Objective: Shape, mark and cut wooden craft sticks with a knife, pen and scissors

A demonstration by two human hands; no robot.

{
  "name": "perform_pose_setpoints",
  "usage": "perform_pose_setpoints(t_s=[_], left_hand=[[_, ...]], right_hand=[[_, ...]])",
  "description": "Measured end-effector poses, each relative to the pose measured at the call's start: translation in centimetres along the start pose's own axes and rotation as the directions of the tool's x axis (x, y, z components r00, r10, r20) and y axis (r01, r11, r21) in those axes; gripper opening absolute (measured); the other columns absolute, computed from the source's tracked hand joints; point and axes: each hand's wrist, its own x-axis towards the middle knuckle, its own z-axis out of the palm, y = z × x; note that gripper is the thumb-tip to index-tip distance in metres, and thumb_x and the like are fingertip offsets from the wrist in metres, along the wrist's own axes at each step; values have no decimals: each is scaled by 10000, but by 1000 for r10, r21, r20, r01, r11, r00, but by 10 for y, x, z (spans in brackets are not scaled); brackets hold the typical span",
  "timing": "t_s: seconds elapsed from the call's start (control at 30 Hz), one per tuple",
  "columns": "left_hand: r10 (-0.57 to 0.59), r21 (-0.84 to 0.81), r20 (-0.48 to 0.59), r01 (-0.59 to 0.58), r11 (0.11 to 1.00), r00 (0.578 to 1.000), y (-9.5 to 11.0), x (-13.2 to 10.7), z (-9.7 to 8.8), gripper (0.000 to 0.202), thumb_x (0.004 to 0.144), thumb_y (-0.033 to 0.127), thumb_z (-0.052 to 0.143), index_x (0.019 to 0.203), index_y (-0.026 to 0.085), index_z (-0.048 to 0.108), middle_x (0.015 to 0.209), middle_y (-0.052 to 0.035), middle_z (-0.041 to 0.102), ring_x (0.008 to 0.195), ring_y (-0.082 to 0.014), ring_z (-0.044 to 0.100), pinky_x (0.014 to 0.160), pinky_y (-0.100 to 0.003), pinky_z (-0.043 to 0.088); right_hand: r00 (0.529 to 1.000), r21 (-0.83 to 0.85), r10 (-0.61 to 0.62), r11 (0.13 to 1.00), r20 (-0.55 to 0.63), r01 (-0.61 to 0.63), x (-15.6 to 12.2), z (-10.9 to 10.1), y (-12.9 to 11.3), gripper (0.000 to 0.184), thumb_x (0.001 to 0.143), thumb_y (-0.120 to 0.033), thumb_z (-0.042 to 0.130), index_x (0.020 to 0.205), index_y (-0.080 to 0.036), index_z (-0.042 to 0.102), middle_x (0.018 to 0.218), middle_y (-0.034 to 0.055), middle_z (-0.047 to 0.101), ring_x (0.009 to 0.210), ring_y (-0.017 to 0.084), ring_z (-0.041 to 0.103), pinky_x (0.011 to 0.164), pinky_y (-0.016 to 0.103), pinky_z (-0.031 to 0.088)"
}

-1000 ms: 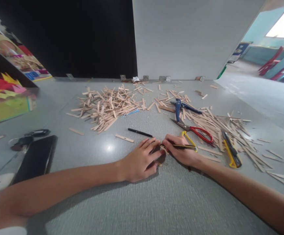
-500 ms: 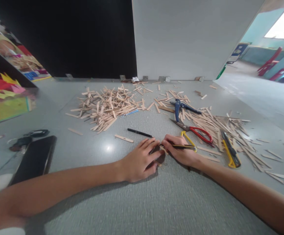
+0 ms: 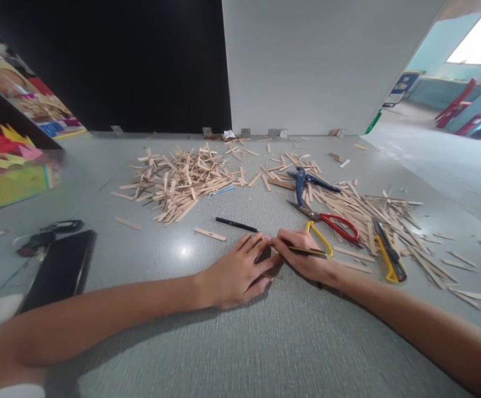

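My left hand [image 3: 236, 272] rests on the grey table with its fingers spread, the fingertips meeting my right hand. Wrapped round a slim black-and-yellow craft knife [image 3: 307, 251], my right hand [image 3: 304, 254] points the tip toward the left fingertips. The tip and whatever lies beneath the fingers are hidden. Just beyond the left fingers lies a black pen [image 3: 236, 224], and near it a single wooden stick [image 3: 210, 234]. A yellow handle-like loop [image 3: 321, 240] shows right behind my right hand.
Piles of wooden sticks [image 3: 186, 177] spread across the table. Red-handled scissors [image 3: 340, 228], blue pliers-like cutters [image 3: 301, 185] and a yellow utility knife [image 3: 390, 251] lie right. A phone [image 3: 60, 271] and keys [image 3: 37, 243] lie left. An upright board [image 3: 307, 66] closes off the back.
My left fingers have shifted slightly right, closer to the right hand. The craft knife has tilted a little, its rear end lower. The tools on the table have not moved.
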Motion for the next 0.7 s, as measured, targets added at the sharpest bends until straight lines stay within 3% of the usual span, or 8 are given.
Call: perform_pose_setpoints(t_s=[0.2, 0.5, 0.7], left_hand=[[19, 90, 41, -22, 996, 999, 3, 6, -5, 569, 1110, 455, 420, 1614, 191, 454, 1566, -243, 523, 1468, -473, 474, 1171, -692, 397], [-7, 158, 56, -2, 987, 998, 7, 13, -10, 511, 1091, 450, 471, 1540, 216, 539, 1491, -203, 574, 1435, -439, 499, 1157, -647, 422], [-4, 171, 84, -10, 985, 996, 7, 13, -12, 543, 1092, 450, 453, 1558, 178, 516, 1500, -240, 552, 1437, -471, 489, 1136, -683, 427]], right_hand=[[999, 9, -30, 999, 10, 30, -1, 0, 0, 467, 1127, -454, 410, 707, -252, 373, 599, -49, 472, 519, 113, 427, 530, 261, 336], [997, 16, -62, 998, 43, 61, 0, -4, 3, 465, 1129, -458, 387, 710, -259, 348, 586, -59, 428, 506, 114, 391, 528, 269, 329], [998, 27, -54, 998, 46, 53, -1, -3, 5, 449, 1123, -424, 393, 709, -256, 345, 591, -52, 449, 513, 113, 419, 535, 267, 327]])
